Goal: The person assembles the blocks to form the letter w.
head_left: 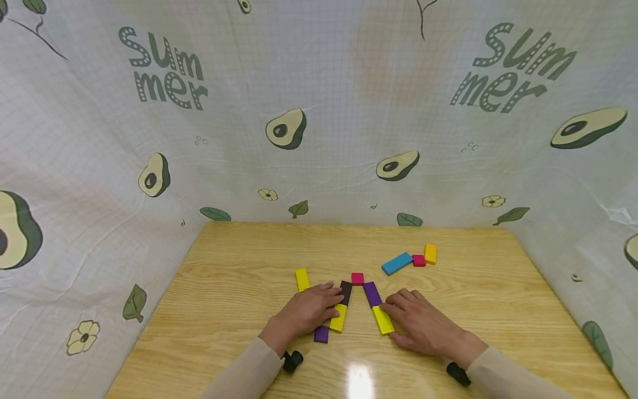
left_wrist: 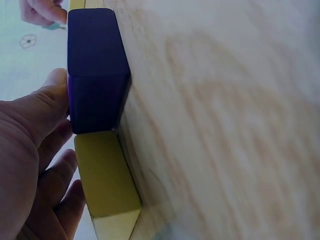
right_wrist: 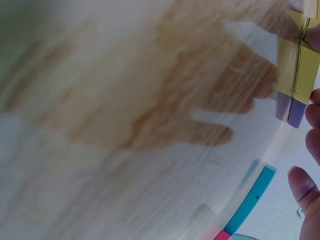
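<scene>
My left hand (head_left: 309, 307) lies over the left-hand blocks, fingers extended, their tips on a dark brown block (head_left: 346, 292) and a yellow block (head_left: 338, 318) set end to end. A purple block (head_left: 321, 334) shows below that palm, and another yellow block (head_left: 301, 279) sticks out above the hand. In the left wrist view the thumb is beside a purple block (left_wrist: 97, 70) that meets a yellow one (left_wrist: 107, 175). My right hand (head_left: 418, 321) touches the side of a slanting pair, a purple block (head_left: 371, 293) and a yellow block (head_left: 383, 320), fingers loosely bent.
A small pink block (head_left: 357, 279) sits between the tops of the two slanting rows. Farther back on the wooden table (head_left: 239, 249) are a blue block (head_left: 397, 264), another pink block (head_left: 418, 260) and an orange block (head_left: 431, 254). A printed curtain (head_left: 339, 194) encloses the back and sides.
</scene>
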Motion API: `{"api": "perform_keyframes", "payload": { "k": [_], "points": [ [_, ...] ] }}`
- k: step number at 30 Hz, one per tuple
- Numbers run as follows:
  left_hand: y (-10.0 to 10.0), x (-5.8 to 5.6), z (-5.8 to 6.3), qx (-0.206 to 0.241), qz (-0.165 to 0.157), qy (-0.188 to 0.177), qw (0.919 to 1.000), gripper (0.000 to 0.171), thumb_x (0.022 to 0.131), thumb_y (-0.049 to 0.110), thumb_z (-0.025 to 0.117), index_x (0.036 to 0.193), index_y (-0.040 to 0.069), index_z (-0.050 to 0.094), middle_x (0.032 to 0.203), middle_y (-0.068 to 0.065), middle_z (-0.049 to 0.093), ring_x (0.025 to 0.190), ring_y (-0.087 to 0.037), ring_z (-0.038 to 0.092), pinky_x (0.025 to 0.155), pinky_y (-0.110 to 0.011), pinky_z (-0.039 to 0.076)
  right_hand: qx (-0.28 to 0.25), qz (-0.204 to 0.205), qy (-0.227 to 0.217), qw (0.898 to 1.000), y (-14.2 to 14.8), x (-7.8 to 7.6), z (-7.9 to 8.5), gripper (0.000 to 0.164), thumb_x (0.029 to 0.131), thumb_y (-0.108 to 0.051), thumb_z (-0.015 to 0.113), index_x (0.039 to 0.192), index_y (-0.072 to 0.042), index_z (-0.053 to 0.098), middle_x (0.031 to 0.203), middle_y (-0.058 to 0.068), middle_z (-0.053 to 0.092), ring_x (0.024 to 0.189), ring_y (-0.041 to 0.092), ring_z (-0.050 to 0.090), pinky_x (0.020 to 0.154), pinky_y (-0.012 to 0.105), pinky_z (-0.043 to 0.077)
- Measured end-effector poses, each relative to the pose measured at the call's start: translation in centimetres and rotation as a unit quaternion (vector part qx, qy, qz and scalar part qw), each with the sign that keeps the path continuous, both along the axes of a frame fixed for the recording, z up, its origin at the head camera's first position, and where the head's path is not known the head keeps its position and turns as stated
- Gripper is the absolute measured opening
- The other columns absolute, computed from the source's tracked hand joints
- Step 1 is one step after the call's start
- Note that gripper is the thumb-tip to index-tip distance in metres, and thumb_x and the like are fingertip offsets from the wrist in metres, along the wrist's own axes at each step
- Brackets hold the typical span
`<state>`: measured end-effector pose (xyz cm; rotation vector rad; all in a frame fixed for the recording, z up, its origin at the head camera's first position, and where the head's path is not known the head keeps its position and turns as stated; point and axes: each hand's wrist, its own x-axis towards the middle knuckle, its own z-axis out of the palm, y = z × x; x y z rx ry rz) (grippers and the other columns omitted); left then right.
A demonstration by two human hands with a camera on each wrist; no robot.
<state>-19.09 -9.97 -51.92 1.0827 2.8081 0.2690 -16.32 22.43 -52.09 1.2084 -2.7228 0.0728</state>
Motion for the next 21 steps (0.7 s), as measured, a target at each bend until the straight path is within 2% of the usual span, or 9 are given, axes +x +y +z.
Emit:
{"api": "perform_keyframes", "payload": {
  "k": [10, 21],
  "points": [
    [0.23, 0.19, 0.35, -0.006, 0.006, 0.001, 1.0000, 0.046, 0.109, 0.038, 0.057, 0.150, 0.018, 0.062, 0.158, 0.003, 0.055, 0.153, -0.020, 0.044, 0.125, -0.037, 0.040, -0.003, -0.005, -0.008, 1.000, 0.07, -0.01, -0.21, 0.051, 0.093, -0.043, 0.074, 0.135, -0.014, 0.069, 0.127, -0.001, 0.065, 0.117, 0.019, 0.058, 0.103, 0.048, 0.052],
    [0.51, 0.41, 0.79, 0.007, 0.013, -0.007, 0.9999, 0.046, 0.109, 0.039, 0.058, 0.149, 0.018, 0.063, 0.158, 0.003, 0.056, 0.154, -0.019, 0.043, 0.125, -0.036, 0.039, -0.006, -0.008, -0.005, 1.000, 0.11, 0.10, -0.18, 0.052, 0.093, -0.043, 0.075, 0.135, -0.014, 0.069, 0.127, 0.000, 0.065, 0.117, 0.020, 0.058, 0.104, 0.048, 0.053]
  ]
}}
